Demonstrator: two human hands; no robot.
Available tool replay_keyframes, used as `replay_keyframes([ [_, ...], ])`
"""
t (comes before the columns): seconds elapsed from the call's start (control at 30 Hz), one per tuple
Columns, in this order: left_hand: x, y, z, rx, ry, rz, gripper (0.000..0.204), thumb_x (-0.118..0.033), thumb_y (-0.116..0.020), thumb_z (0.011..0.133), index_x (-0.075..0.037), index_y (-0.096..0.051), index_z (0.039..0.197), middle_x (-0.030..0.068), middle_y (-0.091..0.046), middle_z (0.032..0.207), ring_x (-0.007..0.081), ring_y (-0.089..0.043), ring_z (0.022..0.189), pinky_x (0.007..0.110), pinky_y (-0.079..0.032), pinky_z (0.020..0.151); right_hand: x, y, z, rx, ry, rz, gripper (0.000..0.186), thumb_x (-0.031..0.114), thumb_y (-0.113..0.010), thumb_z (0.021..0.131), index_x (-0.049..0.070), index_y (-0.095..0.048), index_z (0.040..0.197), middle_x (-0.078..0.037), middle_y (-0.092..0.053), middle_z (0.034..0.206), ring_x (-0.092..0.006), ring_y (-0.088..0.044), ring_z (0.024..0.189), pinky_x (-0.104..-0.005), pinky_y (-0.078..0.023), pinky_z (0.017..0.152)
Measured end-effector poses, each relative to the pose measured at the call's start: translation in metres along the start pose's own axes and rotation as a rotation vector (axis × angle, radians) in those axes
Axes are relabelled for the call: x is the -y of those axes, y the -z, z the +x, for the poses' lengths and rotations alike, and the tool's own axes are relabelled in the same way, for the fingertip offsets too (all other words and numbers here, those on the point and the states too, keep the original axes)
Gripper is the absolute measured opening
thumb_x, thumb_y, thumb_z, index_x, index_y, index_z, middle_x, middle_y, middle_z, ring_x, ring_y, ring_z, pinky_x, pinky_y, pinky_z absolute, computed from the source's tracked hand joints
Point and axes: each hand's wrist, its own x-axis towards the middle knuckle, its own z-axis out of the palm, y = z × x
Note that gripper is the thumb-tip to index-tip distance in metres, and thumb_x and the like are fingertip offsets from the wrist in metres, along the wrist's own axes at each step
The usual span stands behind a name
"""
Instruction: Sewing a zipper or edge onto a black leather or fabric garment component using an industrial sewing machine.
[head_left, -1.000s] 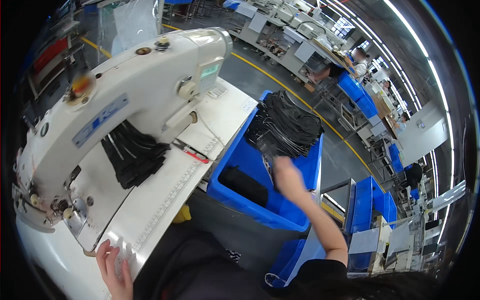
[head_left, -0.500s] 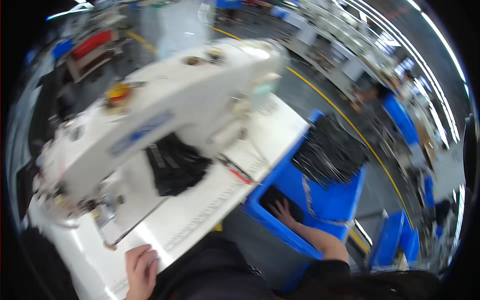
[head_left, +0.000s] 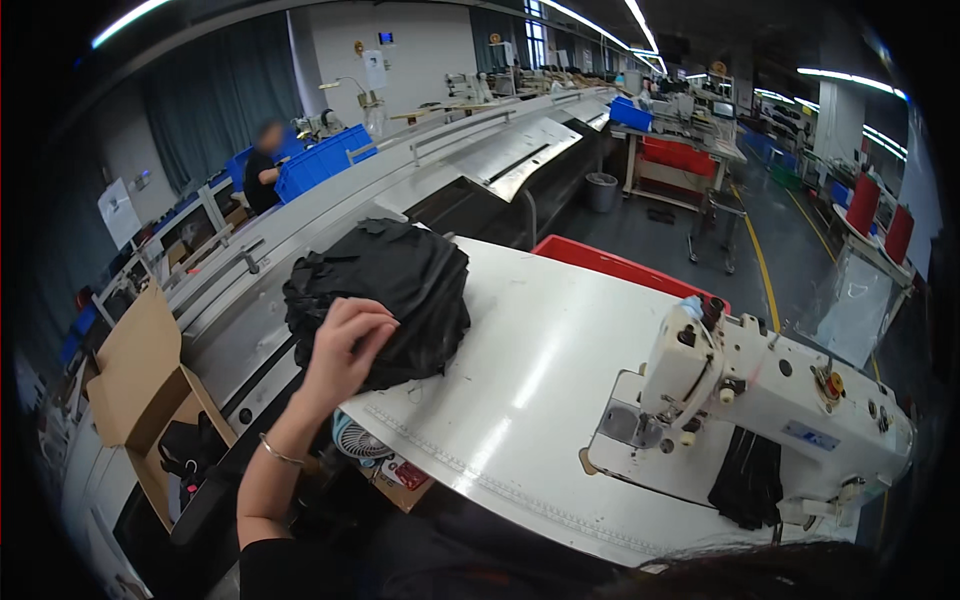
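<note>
My left hand (head_left: 350,345) is over the near side of a thick stack of black fabric pieces (head_left: 410,275) at the left end of the white table. Its fingers are curled toward the thumb, and no cloth shows in the pinch; whether it touches the stack is hard to tell. My right hand is out of the picture. To the right stands a white sewing machine (head_left: 760,365), with a bundle of black strips (head_left: 750,480) lying under its arm.
The white sewing table (head_left: 520,340) spans the middle. Behind it sits a red bin (head_left: 620,265). An open cardboard box (head_left: 140,375) with black items stands at the left, and a small fan (head_left: 360,440) sits under the table edge. A person (head_left: 262,170) works at the far left.
The view has swung left, from the machine and the blue bin to the black stack. My left hand went from the table edge to the stack; my right hand, earlier in the bin, left the view.
</note>
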Motion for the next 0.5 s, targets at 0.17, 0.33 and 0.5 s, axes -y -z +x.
replay_keyframes([
  [0.17,0.044,0.046,0.007,0.135,0.098,0.046,0.025,0.002,-0.064,0.075,-0.005,-0.067,0.098,0.0053,-0.062,0.108,0.0256,-0.052,0.110,0.036,-0.039,0.096,0.052,-0.086,0.110,0.055,0.207,0.299,0.020,0.001,-0.064,0.073,0.002,-0.064,0.093,-0.011,-0.059,0.086,-0.0260,-0.057,0.073,-0.0348,-0.047,0.063],
  [0.33,0.086,0.035,0.001,0.160,-0.011,0.066,0.022,0.003,-0.065,0.073,-0.003,-0.064,0.095,0.0079,-0.060,0.112,0.0244,-0.051,0.113,0.035,-0.039,0.095,0.130,-0.183,0.222,0.010,0.443,0.592,0.036,0.007,-0.066,0.077,-0.002,-0.058,0.111,-0.017,-0.054,0.114,-0.0326,-0.055,0.102,-0.0376,-0.047,0.085],
  [0.5,0.081,0.015,0.017,0.060,-0.154,0.107,0.031,0.004,-0.065,0.073,-0.005,-0.060,0.103,0.0112,-0.051,0.126,0.0285,-0.043,0.123,0.036,-0.038,0.098,0.207,-0.271,0.308,-0.113,0.328,0.587,0.059,0.019,-0.066,0.080,0.000,-0.043,0.130,-0.020,-0.050,0.123,-0.0353,-0.050,0.111,-0.0385,-0.040,0.095],
])
